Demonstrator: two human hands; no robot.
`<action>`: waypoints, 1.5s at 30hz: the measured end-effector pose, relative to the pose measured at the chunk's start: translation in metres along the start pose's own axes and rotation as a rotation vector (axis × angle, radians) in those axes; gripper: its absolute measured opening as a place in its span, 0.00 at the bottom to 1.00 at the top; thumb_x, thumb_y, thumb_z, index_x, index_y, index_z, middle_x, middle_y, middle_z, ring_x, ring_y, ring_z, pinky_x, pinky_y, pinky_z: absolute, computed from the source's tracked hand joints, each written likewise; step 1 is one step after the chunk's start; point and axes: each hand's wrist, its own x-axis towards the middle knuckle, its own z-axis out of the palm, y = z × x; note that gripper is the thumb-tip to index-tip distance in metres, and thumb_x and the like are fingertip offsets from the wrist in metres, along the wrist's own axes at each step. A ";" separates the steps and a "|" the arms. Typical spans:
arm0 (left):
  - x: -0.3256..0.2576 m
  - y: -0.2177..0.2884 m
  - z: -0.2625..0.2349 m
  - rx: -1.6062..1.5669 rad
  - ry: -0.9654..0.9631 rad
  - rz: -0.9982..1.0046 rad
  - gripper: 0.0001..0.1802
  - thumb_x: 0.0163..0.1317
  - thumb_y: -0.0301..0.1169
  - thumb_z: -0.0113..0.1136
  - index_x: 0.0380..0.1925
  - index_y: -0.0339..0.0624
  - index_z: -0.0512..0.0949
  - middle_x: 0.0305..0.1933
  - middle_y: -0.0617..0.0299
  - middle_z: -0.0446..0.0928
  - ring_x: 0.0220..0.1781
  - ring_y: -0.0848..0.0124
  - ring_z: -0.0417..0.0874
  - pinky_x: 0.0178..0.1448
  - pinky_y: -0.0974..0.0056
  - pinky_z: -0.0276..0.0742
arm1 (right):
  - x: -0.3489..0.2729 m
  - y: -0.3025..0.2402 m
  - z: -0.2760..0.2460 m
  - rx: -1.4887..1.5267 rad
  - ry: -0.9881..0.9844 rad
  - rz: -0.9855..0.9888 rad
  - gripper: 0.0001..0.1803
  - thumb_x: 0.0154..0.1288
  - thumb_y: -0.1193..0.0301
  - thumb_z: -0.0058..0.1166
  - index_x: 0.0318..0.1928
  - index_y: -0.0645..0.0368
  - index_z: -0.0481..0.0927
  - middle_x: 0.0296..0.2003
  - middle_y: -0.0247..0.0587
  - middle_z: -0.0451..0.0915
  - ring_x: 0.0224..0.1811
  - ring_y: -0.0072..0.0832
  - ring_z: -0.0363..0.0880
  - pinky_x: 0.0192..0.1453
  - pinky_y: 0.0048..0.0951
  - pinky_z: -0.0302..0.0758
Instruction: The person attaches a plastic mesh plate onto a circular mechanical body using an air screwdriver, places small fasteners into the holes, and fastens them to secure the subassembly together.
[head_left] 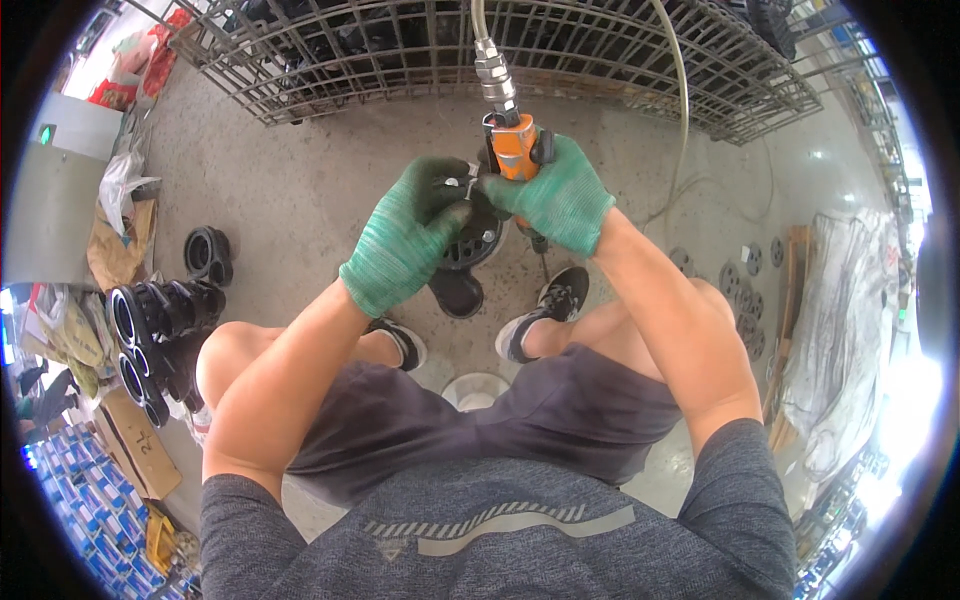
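The right hand [556,197], in a green knit glove, grips an orange pneumatic tool [514,146] fed by an air hose [496,70]. The left hand [415,232], likewise gloved, clasps a black round plastic part [472,240] just below the tool, above the concrete floor [300,190].

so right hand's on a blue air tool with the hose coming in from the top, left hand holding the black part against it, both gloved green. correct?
One thing is off: the air tool in the right hand is orange, not blue. The head view shows this. The rest stands: the hose enters from the top, the left hand holds the black part, and both gloves are green.
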 end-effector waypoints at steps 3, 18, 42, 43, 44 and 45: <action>0.001 -0.002 0.001 -0.011 -0.033 0.010 0.20 0.70 0.18 0.54 0.61 0.33 0.68 0.55 0.51 0.80 0.55 0.69 0.82 0.61 0.64 0.80 | -0.002 0.006 0.000 0.047 0.001 0.012 0.16 0.58 0.71 0.69 0.45 0.61 0.79 0.35 0.33 0.83 0.37 0.20 0.77 0.47 0.29 0.79; 0.004 -0.013 -0.003 0.188 0.045 0.141 0.17 0.71 0.24 0.61 0.58 0.34 0.75 0.50 0.59 0.83 0.49 0.73 0.83 0.59 0.65 0.81 | -0.005 0.003 0.005 0.038 -0.016 0.115 0.15 0.60 0.72 0.69 0.47 0.61 0.83 0.34 0.36 0.85 0.33 0.21 0.82 0.38 0.27 0.80; 0.000 -0.020 0.000 -0.224 0.083 0.005 0.17 0.72 0.25 0.60 0.60 0.35 0.78 0.52 0.61 0.83 0.50 0.73 0.84 0.60 0.65 0.80 | 0.000 0.016 0.002 0.328 -0.077 0.086 0.13 0.63 0.68 0.71 0.44 0.58 0.85 0.35 0.31 0.85 0.33 0.20 0.80 0.40 0.26 0.78; 0.000 -0.020 0.001 -0.223 0.083 0.006 0.17 0.72 0.25 0.60 0.60 0.35 0.78 0.52 0.61 0.83 0.50 0.73 0.84 0.60 0.65 0.80 | 0.002 0.017 0.002 0.328 -0.078 0.085 0.13 0.63 0.68 0.71 0.44 0.58 0.85 0.35 0.31 0.85 0.33 0.20 0.80 0.40 0.26 0.78; 0.000 -0.021 0.002 -0.161 0.100 0.050 0.17 0.72 0.26 0.60 0.59 0.35 0.78 0.53 0.61 0.83 0.50 0.74 0.83 0.60 0.66 0.80 | 0.003 0.020 0.002 0.330 -0.070 0.135 0.12 0.63 0.68 0.71 0.44 0.58 0.85 0.35 0.31 0.85 0.34 0.20 0.80 0.40 0.26 0.78; -0.001 -0.021 0.002 -0.099 0.117 0.092 0.17 0.72 0.26 0.60 0.59 0.35 0.78 0.53 0.62 0.83 0.49 0.74 0.83 0.60 0.66 0.79 | 0.004 0.020 0.003 0.333 -0.064 0.187 0.12 0.64 0.69 0.71 0.45 0.58 0.85 0.35 0.31 0.84 0.34 0.20 0.81 0.40 0.26 0.78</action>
